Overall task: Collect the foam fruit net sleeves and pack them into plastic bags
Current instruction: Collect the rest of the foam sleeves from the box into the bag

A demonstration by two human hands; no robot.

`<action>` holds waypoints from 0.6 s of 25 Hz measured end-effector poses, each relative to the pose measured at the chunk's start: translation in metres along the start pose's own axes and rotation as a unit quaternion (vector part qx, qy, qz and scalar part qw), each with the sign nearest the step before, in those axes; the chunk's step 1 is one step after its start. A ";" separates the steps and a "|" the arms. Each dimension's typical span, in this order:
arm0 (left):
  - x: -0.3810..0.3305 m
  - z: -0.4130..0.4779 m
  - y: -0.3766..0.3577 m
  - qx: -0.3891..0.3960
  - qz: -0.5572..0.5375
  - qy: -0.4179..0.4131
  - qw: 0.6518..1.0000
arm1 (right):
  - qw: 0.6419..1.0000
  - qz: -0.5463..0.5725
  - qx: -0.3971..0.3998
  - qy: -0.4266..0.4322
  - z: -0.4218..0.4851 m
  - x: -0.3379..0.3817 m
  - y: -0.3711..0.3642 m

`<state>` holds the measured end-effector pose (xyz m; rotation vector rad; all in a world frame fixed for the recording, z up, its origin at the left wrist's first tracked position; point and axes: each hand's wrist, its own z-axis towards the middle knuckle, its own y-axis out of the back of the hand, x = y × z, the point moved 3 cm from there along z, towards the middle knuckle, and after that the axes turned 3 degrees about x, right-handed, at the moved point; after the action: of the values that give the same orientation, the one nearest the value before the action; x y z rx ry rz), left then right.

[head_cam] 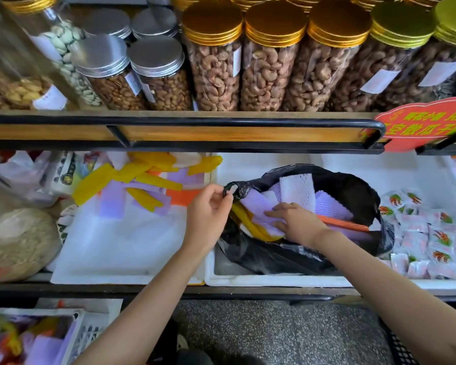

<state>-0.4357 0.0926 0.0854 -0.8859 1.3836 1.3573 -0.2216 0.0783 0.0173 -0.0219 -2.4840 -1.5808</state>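
The left hand (pixel 208 209) pinches the crinkled black plastic bag (pixel 353 191); the right hand (pixel 298 222), seemingly spread, presses lilac mesh foam sleeves (pixel 258 205).

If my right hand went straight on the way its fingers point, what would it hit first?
The right hand rests on purple sleeves; leftward, it would probably meet the wall of the black bag near the handle the left hand pinches. Depth is unclear.

Sleeves (pixel 263 206) lie in the bag (pixel 353 191), right of the bin (pixel 127 275).
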 end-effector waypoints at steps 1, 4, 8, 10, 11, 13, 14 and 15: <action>0.002 0.002 0.003 0.009 0.000 0.002 1.000 | 0.999 0.028 -0.025 -0.006 -0.006 0.008 0.004; 0.006 0.008 0.011 0.047 -0.030 0.012 0.998 | 0.984 0.108 -0.139 -0.019 -0.023 0.030 0.019; 0.029 0.013 0.041 0.109 0.024 -0.028 0.993 | 0.915 0.169 -0.365 0.034 -0.040 0.090 0.055; 0.065 0.017 0.071 0.110 0.095 -0.045 0.988 | 0.893 0.159 -0.409 0.097 -0.035 0.131 0.066; 0.089 0.020 0.089 0.111 0.154 -0.046 0.981 | 0.892 0.148 -0.407 0.130 -0.024 0.153 0.066; 0.140 0.025 0.124 0.127 0.274 -0.017 0.953 | 0.905 0.119 -0.371 0.171 0.009 0.187 0.052; 0.164 0.026 0.141 0.134 0.314 0.013 0.940 | 0.919 0.113 -0.337 0.172 0.032 0.199 0.039; 0.185 0.027 0.154 0.141 0.343 0.038 0.928 | 0.936 0.113 -0.293 0.162 0.057 0.207 0.023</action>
<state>-0.6280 0.1598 -0.0460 -0.2556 1.9998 1.5748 -0.4307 0.1199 0.0508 -0.1192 -1.6371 -1.9662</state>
